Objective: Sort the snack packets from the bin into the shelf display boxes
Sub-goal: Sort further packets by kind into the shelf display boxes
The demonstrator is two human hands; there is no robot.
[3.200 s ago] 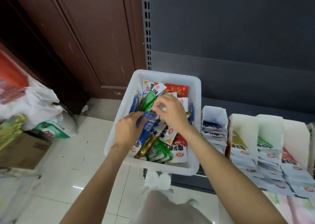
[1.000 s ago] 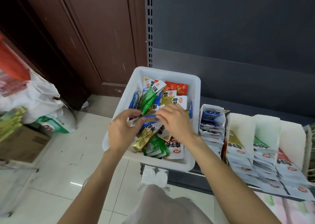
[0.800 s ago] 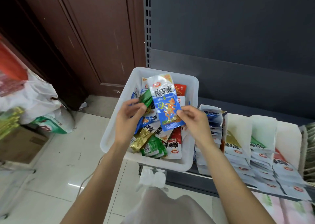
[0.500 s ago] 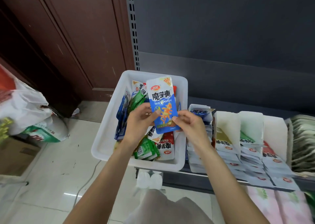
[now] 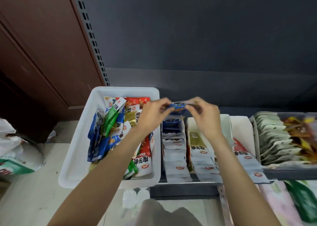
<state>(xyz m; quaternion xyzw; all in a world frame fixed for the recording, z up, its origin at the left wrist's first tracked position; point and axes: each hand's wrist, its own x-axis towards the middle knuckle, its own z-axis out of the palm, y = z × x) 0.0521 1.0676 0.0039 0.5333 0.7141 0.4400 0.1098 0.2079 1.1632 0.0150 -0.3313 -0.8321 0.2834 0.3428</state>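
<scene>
Both hands have moved to the right since the earlier frame, away from above the white bin [image 5: 77, 150] and over to the shelf display boxes, and the blue snack packet [image 5: 178, 106] that stood upright with its face to the camera is now tipped nearly flat, so mostly its edge shows. It is held between the two hands: the left hand [image 5: 152, 115] pinches its left end with fingers and thumb, and the right hand [image 5: 205, 117] pinches its right end in the same way — the fingers of both hands are curled narrow around the packet. The packet hangs just above the back of the leftmost display box [image 5: 173, 145], which stands just beside the bin and holds a row of packets with the same blue print. To the right of it is a box with gold packets [image 5: 199, 148], then a box with red packets [image 5: 243, 153]; the right forearm covers what lies between them. At the far right a dark tray [image 5: 283, 171] carries a dense row of pale packets. The bin holds a loose heap of blue, green, gold and red packets. Everything stands on a dark shelf [image 5: 183, 189] — below it is a pale tiled floor [image 5: 34, 191], with white bags [image 5: 15, 155] at the left edge.
</scene>
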